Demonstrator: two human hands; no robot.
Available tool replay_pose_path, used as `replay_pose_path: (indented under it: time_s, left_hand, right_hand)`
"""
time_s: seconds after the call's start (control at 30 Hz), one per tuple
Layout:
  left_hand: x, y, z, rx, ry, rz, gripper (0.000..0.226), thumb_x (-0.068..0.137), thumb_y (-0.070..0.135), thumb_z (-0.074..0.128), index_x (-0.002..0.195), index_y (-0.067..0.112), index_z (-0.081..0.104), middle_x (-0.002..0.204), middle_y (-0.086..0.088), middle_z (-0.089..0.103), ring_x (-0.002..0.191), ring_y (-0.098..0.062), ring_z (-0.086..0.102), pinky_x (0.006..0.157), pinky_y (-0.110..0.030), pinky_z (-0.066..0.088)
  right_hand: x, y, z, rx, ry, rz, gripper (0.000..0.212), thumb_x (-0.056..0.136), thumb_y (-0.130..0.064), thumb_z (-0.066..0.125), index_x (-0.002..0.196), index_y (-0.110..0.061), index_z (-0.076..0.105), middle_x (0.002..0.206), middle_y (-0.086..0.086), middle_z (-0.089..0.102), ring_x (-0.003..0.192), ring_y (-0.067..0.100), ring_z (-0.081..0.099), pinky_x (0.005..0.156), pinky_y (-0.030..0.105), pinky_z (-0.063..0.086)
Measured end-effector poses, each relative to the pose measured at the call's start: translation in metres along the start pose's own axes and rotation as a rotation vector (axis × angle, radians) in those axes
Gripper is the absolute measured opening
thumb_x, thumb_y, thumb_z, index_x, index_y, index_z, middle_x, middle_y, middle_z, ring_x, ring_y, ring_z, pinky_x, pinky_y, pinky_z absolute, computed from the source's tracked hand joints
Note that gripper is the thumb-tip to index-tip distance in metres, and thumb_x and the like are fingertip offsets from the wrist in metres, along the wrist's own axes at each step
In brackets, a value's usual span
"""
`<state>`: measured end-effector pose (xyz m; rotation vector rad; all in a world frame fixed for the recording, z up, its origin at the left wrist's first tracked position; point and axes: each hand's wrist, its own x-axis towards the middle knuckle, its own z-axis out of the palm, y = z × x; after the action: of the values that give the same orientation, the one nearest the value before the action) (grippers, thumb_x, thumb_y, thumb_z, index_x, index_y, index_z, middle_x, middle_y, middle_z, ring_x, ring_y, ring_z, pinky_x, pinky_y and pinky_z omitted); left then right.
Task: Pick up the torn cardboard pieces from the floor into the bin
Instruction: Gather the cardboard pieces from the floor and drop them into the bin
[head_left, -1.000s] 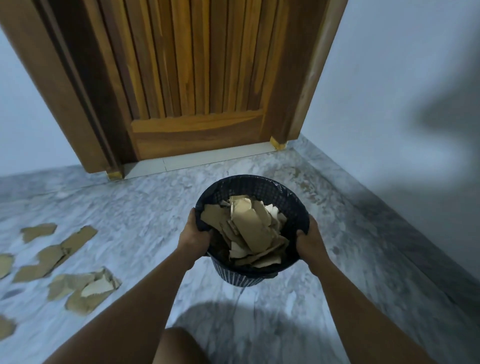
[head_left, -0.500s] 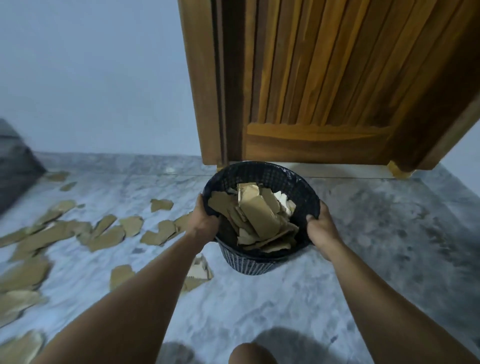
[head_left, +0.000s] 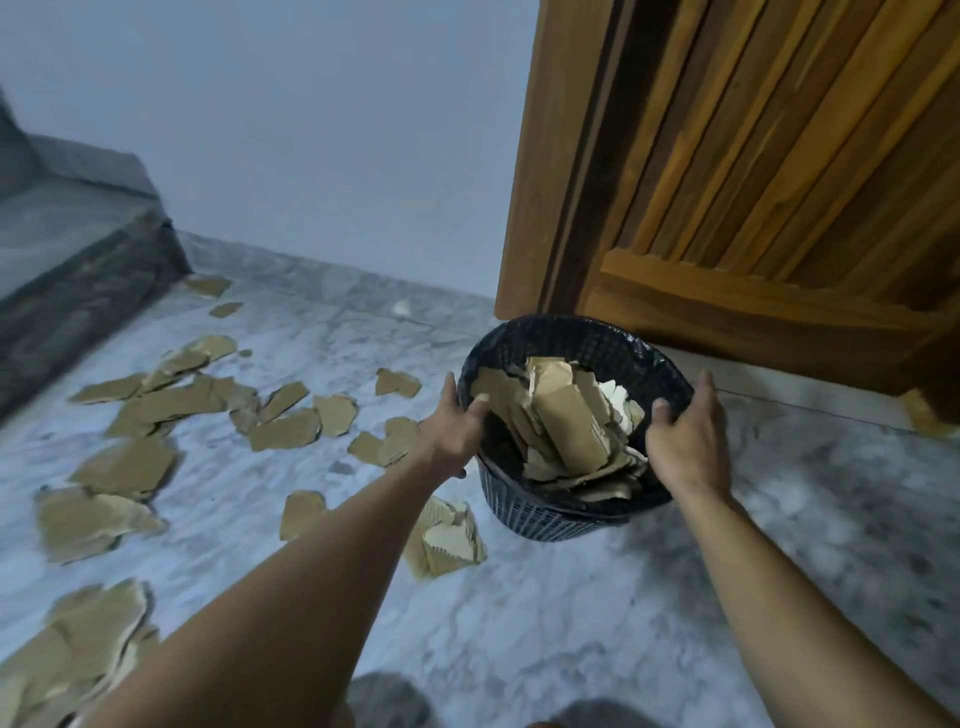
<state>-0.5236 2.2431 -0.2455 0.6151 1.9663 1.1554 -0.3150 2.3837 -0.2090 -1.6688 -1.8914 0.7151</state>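
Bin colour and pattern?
The bin is black with a mesh lattice wall, clearest in the head view.

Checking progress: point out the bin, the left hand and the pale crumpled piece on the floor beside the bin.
bin (head_left: 597, 345): head view, far mesh wall.
left hand (head_left: 449, 434): head view, back of hand.
pale crumpled piece (head_left: 447, 540): head view, pale corrugated face.

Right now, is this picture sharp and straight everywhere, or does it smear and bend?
Head view: the bin, left hand and right hand fairly sharp; floor cardboard at the left edge smeared; the wooden door leans, wide-lens distortion; light dim, bluish.
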Motion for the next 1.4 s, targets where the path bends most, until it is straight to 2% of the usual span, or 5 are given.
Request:
replay_pose_path:
  time_s: [0.37,0.67,0.93,1.07,1.4]
  left_hand:
    - [-0.054,-0.177,-0.098,0.547,0.152,0.112,0.075,0.105,0.057,0.028,0.16,0.006,0.022,0.148,-0.027,0.046,0.143,-0.045,0.033,0.111,-0.049,0.028]
    - [0.023,-0.266,-0.139,0.947,0.098,0.115,0.083,0.091,0.073,0.0,0.157,0.03,-0.025,0.165,-0.021,-0.023,0.152,-0.04,-0.023,0.124,-0.059,0.0]
    - [0.139,-0.284,-0.165,1.099,0.162,0.19,0.103,0.077,0.097,0.01,0.157,0.039,-0.018,0.168,-0.019,-0.01,0.154,-0.043,-0.009,0.116,-0.071,-0.007]
    - [0.166,-0.288,-0.188,1.11,0.093,0.106,0.099,0.072,0.098,0.002,0.153,0.048,-0.024,0.166,-0.004,-0.028,0.152,-0.035,-0.025,0.116,-0.07,-0.007]
    - [0.178,-0.294,-0.237,0.992,0.458,0.199,0.079,0.079,0.085,0.047,0.124,0.02,0.054,0.149,-0.018,0.04,0.148,-0.038,0.024,0.117,-0.064,0.013]
  right_hand:
    - [-0.167,-0.063,0.114,-0.015,-0.161,-0.748,0.054,0.099,-0.016,0.051,0.151,-0.008,0.038,0.16,0.017,0.031,0.15,0.03,0.025,0.118,0.03,0.023]
    - [-0.167,0.028,0.277,-0.517,-0.639,-0.339,0.098,0.082,-0.088,0.03,0.15,-0.046,-0.027,0.162,0.011,-0.03,0.15,0.035,-0.023,0.116,0.067,-0.006]
    - [-0.089,0.001,0.381,-0.617,-0.565,-0.479,0.104,0.069,-0.1,0.019,0.143,-0.05,-0.035,0.158,0.013,-0.036,0.145,0.037,-0.035,0.109,0.072,-0.016]
    - [-0.056,-0.033,0.412,-0.639,-0.612,-0.588,0.106,0.062,-0.103,0.013,0.149,-0.053,-0.022,0.164,0.012,-0.027,0.147,0.036,-0.032,0.111,0.071,-0.013]
    - [-0.011,-0.098,0.472,-0.565,-0.635,-0.901,0.116,0.052,-0.105,0.034,0.139,-0.029,0.042,0.156,0.017,0.017,0.144,0.044,0.016,0.113,0.073,0.003]
